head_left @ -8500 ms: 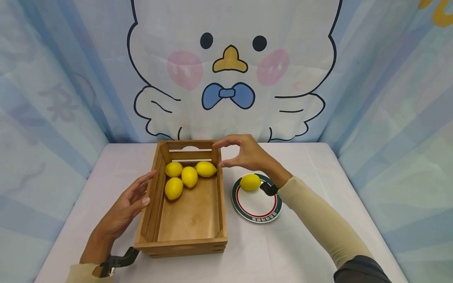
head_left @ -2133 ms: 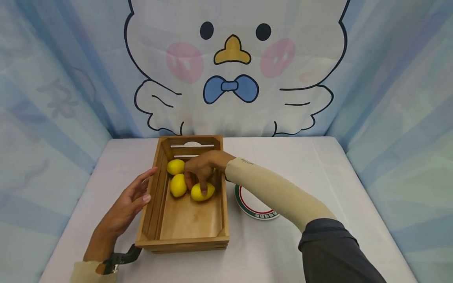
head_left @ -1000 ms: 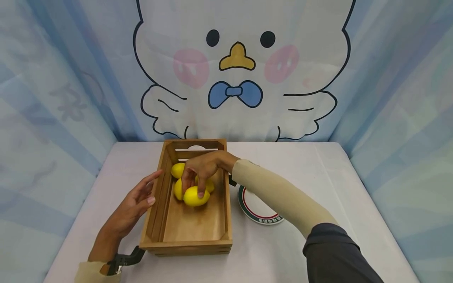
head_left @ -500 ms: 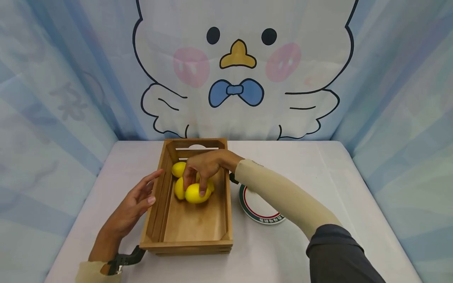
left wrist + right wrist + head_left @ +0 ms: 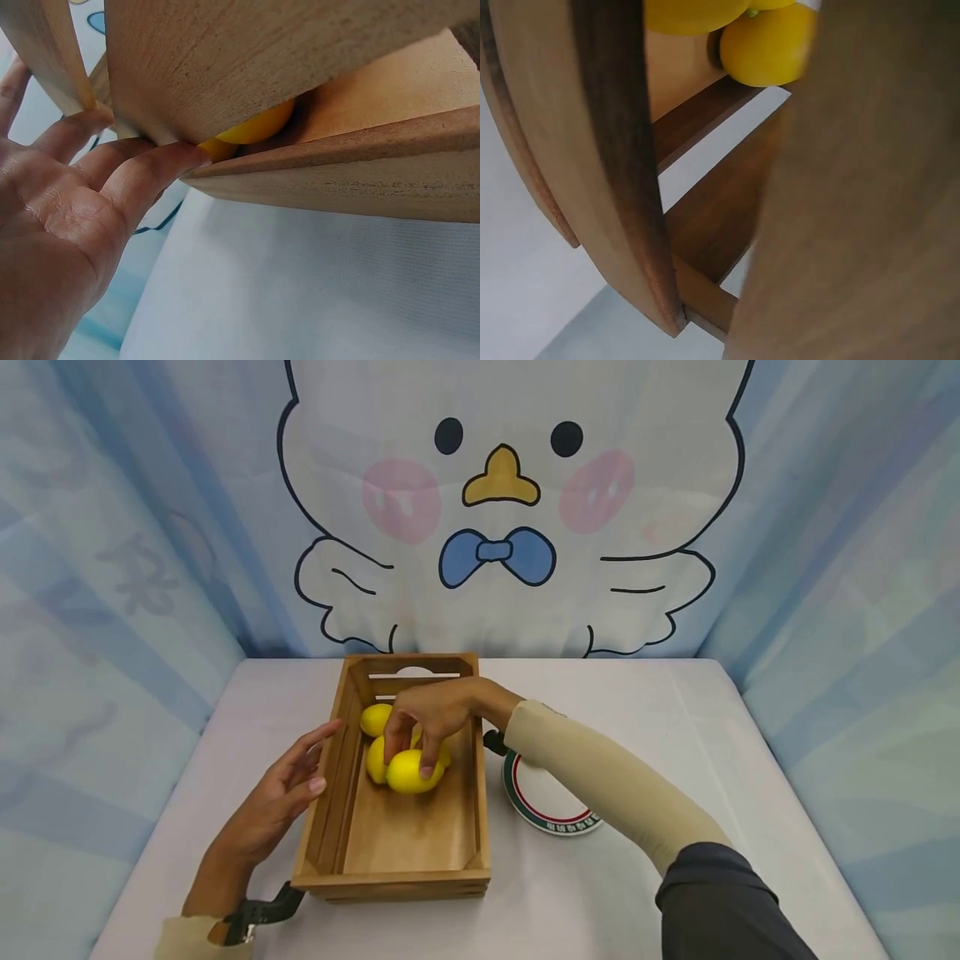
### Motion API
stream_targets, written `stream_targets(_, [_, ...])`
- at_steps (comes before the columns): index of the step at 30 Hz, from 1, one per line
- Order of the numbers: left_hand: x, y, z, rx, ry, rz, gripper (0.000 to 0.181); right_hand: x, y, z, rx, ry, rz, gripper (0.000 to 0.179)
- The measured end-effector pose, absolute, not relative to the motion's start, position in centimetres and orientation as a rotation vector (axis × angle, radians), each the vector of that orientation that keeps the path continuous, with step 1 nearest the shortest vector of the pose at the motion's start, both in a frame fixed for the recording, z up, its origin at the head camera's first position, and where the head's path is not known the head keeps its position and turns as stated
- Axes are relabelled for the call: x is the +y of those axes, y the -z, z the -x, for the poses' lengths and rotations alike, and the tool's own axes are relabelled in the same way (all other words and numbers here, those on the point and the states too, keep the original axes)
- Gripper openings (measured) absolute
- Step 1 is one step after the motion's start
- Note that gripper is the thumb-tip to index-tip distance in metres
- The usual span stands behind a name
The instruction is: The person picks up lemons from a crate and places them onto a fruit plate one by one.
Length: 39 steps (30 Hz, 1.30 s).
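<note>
Inside the wooden crate (image 5: 412, 885), my right hand (image 5: 438, 710) pinches a yellow lemon (image 5: 407, 773) between thumb and fingers. Close around it lie other lemons: one at the far left (image 5: 375, 719), one at the left (image 5: 376, 763), and one partly hidden behind the held lemon. The right wrist view shows lemons (image 5: 769, 46) past the slats, with the hand itself out of sight. My left hand (image 5: 270, 806) touches the crate's left side with extended fingers; the left wrist view has its fingertips on the slats (image 5: 187, 75).
Right of the crate, a white plate (image 5: 543, 787) with a green and red rim is partly covered by my right sleeve (image 5: 600, 777). A white cloth (image 5: 570, 893) covers the table. Curtains with a cartoon print (image 5: 502, 485) enclose the back and sides.
My right hand has come from above the crate's right rim down among the lemons. The pinched lemon has shifted slightly left since two seconds ago. The left hand stays at the crate.
</note>
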<state>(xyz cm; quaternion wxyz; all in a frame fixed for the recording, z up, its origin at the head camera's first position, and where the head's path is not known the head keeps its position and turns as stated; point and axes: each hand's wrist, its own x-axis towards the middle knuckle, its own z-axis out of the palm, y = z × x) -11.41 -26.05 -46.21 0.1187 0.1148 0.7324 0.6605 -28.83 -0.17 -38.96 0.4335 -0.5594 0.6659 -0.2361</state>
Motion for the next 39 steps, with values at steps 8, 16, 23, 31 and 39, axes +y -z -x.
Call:
stream_targets(8, [-25.8,46.2,11.4,2.172,-1.914,-0.346,0.069,0.4,38.6,28.2,1.635,0.667,1.368,0.048])
stream_targets(16, [-25.9,45.9,11.3,2.165,-1.918,-0.333,0.069,0.8,38.0,27.7,1.665,0.727,1.413,0.048])
stream_targets(23, [-25.9,46.0,11.4,2.164,-1.917,-0.338,0.069,1.2,37.4,27.3,1.687,0.761,1.423,0.049])
stream_targets(31, [-25.9,46.1,11.4,2.179,-1.913,-0.348,0.069,2.1,36.6,26.8,1.711,0.85,1.358,0.051])
stream_targets(39, [-26.0,46.2,11.5,2.151,-1.928,-0.349,0.069,3.5,36.1,26.4,1.751,0.926,1.374,0.051])
